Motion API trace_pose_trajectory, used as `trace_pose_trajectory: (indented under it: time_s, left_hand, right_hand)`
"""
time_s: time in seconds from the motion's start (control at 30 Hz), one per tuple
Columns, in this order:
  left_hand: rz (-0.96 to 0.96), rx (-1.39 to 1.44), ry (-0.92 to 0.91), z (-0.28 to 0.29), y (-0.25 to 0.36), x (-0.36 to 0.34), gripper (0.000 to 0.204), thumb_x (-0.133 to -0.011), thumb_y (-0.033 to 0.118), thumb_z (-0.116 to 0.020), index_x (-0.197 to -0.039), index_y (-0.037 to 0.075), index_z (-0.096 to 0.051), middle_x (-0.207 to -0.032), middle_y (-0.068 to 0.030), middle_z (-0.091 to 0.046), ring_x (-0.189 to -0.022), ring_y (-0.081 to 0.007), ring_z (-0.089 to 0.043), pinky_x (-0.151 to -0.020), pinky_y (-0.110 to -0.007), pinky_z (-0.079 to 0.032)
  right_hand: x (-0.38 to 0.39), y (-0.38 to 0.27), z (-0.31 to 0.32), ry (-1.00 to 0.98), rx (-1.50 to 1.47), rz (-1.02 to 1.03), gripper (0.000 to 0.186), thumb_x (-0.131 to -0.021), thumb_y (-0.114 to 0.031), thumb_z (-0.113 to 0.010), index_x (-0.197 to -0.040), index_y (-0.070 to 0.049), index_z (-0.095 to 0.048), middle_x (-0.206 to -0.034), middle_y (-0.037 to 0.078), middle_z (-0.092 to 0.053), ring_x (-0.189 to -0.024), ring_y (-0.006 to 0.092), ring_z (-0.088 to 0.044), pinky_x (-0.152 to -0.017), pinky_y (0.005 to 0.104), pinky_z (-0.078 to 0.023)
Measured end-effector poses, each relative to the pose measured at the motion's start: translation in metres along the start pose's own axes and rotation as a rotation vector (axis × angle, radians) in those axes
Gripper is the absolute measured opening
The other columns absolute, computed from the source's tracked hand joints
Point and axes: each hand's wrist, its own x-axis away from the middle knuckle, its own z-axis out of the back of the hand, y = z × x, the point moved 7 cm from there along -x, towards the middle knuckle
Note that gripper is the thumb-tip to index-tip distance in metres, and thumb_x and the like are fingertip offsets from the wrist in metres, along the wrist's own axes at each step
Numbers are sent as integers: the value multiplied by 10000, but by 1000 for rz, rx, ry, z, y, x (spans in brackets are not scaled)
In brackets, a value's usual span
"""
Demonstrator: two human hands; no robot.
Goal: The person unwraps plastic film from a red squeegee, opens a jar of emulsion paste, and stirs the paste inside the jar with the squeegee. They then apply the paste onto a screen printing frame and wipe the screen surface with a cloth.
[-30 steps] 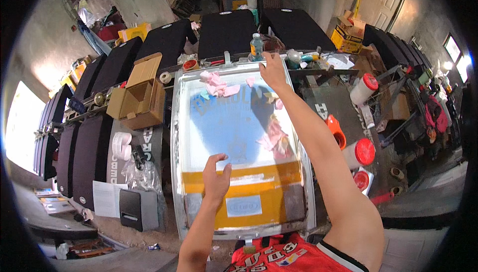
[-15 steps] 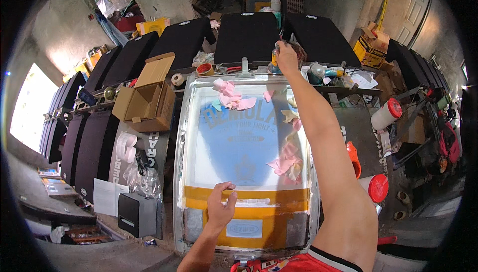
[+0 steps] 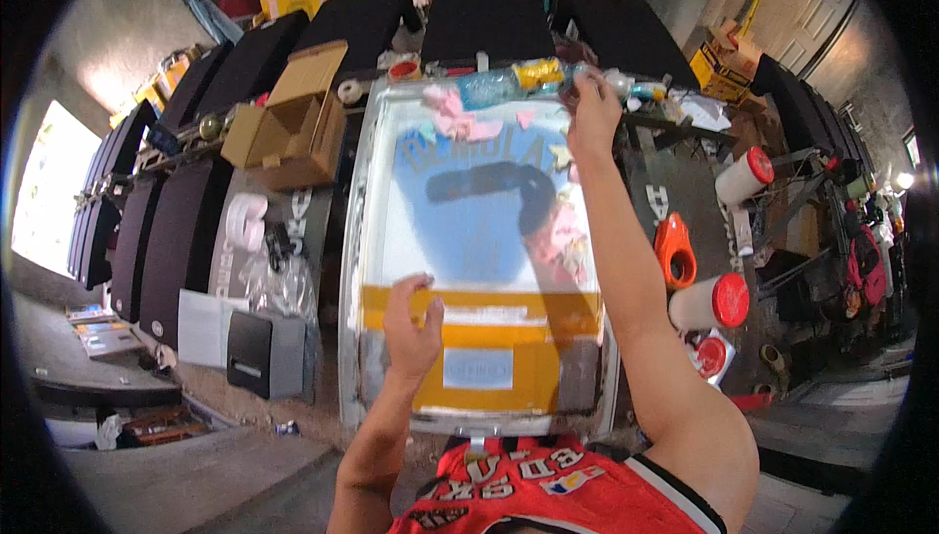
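Observation:
My right hand [image 3: 592, 109] grips a clear bottle [image 3: 489, 89] with a yellow label, held tilted almost horizontal over the back of a screen printing frame [image 3: 374, 197]. The screen has faint lettering on a blue area, crossed by the bottle's dark shadow, with pink scraps [image 3: 452, 115] at the back and right. Across its nearer part runs wide yellow tape [image 3: 489, 387]. Above that tape my left hand [image 3: 411, 329] hangs with fingers bent and apart, holding nothing. Whether it touches the screen I cannot tell.
An open cardboard box [image 3: 274, 153] sits to the left, near a grey device [image 3: 264, 353]. To the right are red-lidded jars [image 3: 704, 304] and an orange tool [image 3: 675, 250]. Several black padded boards [image 3: 484, 21] line the back, with a yellow carton [image 3: 714, 74] at right.
My right hand reached the upright bottle at the back, took hold of it and has now lifted and tipped it sideways over the screen. The view has shifted slightly.

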Motion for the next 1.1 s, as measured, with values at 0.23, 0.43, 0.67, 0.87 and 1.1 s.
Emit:
trace_pose_trajectory:
  time_s: [0.23,0.43,0.67,0.87,1.1]
  left_hand:
    - [-228,-139,115,69,52,14,364,-847,28,-674,-1196,-3,-574,-1210,-181,-605,-1128,-369,-569,-982,-441,-435]
    - [-224,-410,-161,64,77,32,492,-789,122,-754,-1232,24,-563,-1275,-186,-549,-1196,-367,-510,-1041,-463,-355]
    - [-265,-717,-278,61,73,58,619,-763,234,-794,-1285,31,-532,-1305,-176,-536,-1230,-340,-502,-1058,-492,-329]
    - [97,-431,-494,36,12,86,705,-723,285,-834,-1291,9,-520,-1191,-216,-637,-1094,-404,-619,-951,-495,-460]
    - [189,-366,-424,51,-6,111,704,-704,271,-854,-1267,-21,-550,-1148,-240,-660,-1081,-405,-635,-925,-451,-501]
  right_hand:
    - [260,93,54,155,-246,-940,242,-994,-103,-553,-1162,71,-551,-1091,200,-587,-967,289,-632,-862,405,-620]
    - [340,85,59,95,-247,-990,280,-999,-123,-572,-1189,81,-538,-1132,202,-572,-1044,291,-622,-908,404,-615]
    - [358,46,54,-114,163,-618,297,-978,-123,-624,-1227,31,-572,-1083,122,-648,-927,189,-658,-845,323,-589]
    - [381,-12,8,-526,593,-112,330,-947,-162,-681,-1242,-23,-630,-1129,115,-679,-993,181,-659,-847,342,-552]
    - [408,-7,30,-602,647,-181,410,-955,-164,-672,-1339,-58,-574,-1230,141,-629,-1103,219,-637,-881,363,-552]
